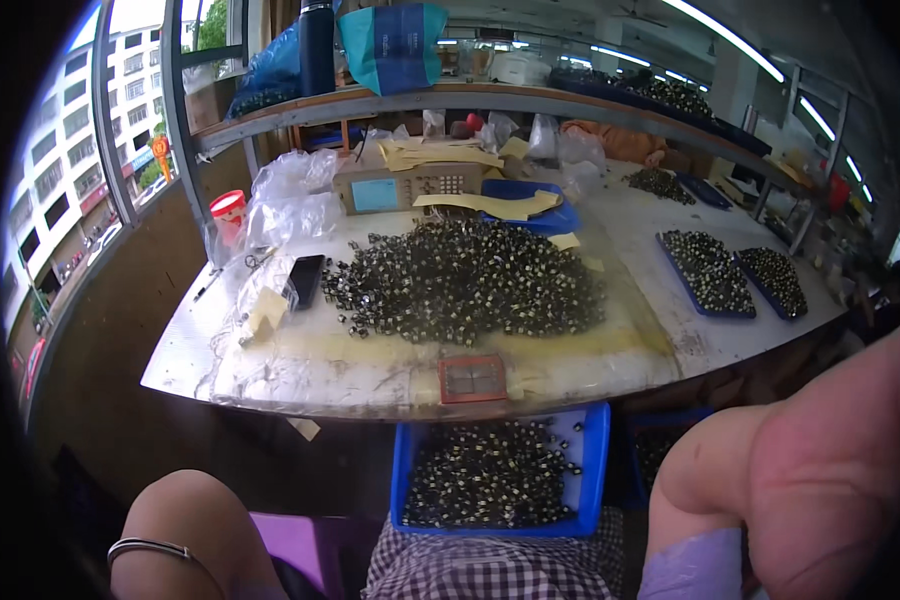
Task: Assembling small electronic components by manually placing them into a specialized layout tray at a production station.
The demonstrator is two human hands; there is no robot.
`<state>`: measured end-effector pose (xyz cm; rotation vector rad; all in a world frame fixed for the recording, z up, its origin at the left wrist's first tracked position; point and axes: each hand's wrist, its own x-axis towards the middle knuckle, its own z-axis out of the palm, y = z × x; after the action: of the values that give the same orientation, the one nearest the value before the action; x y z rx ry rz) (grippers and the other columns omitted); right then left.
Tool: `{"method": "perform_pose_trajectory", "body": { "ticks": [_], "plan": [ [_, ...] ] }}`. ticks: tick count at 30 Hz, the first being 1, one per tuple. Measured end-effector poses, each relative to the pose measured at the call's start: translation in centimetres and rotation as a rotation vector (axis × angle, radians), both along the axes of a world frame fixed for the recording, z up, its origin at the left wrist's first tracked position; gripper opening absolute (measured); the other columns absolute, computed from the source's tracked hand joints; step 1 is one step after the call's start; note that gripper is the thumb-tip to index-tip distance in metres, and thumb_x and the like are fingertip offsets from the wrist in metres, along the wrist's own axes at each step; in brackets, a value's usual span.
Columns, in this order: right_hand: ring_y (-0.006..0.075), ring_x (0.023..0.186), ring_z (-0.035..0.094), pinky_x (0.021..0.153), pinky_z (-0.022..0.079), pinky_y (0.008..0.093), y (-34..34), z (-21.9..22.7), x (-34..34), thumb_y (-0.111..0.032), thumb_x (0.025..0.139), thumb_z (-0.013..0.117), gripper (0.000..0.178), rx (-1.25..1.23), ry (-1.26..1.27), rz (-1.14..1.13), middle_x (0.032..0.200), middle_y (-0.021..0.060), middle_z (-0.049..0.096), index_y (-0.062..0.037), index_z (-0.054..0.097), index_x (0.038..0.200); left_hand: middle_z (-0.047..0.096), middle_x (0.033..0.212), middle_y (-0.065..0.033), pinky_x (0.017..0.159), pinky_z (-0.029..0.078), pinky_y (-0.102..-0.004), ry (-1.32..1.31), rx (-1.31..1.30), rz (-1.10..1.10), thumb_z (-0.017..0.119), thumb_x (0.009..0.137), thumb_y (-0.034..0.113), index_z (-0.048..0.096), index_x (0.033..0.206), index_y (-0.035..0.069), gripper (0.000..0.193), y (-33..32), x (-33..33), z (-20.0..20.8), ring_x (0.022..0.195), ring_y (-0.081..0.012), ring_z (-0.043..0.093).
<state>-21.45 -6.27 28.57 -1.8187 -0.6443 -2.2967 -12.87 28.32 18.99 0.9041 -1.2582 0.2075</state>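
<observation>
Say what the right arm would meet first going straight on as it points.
Nothing visible: the right arm slants up, close by, and out past the picture's right edge, its hand unseen; depth is unclear.

Heaped pieces (pixel 460 280) — details too small

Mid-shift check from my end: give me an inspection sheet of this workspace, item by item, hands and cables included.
Surface: pale table, stained and scuffed near its front edge.
Parts: broad pile of small dark parts on the table; similar parts in the blue tray below the front edge; red-framed block at that edge.
Clutter: dark phone, clear plastic bags, red-and-white cup.
Hands: left arm and right arm bent; no fingers show, so grip cannot be told.
Cables: nothing seen.
Surroundings: loaded shelf above, window at left, lit ceiling lamps.
</observation>
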Motion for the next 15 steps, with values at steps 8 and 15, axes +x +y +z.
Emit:
{"method": "perform_pose_trajectory", "body": {
  "ticks": [8, 15],
  "plan": [
    [0.0257, 0.117, 0.054, 0.105, 0.036, 0.0444, 0.7, 3.0, -1.8, -0.06, 0.082, 0.06, 0.084, -0.181, -0.02, -0.026, 0.132, 0.0173, 0.05, -0.0038, 0.035, 0.138, 0.057, 0.13, -0.0208, 0.106, 0.04, -0.0492, 0.106, 0.043, -0.134, 0.042, 0.102, 0.043, 0.048, 0.137, 0.001, 0.056, -3.8, -0.5, 0.2, 0.122, -0.0342, 0.054],
    [0.0249, 0.116, 0.054, 0.105, 0.036, 0.0436, 0.5, 8.2, -5.6, -0.058, 0.083, 0.06, 0.08, -0.365, -0.099, -0.077, 0.131, 0.0161, 0.051, -0.0043, 0.036, 0.137, 0.055, 0.132, -0.0221, 0.107, 0.039, -0.0488, 0.11, 0.068, -0.283, 0.042, 0.102, 0.043, 0.047, 0.139, -0.001, 0.057, -10.0, -2.0, 5.8, 0.124, -0.0351, 0.053]
  ]
}}
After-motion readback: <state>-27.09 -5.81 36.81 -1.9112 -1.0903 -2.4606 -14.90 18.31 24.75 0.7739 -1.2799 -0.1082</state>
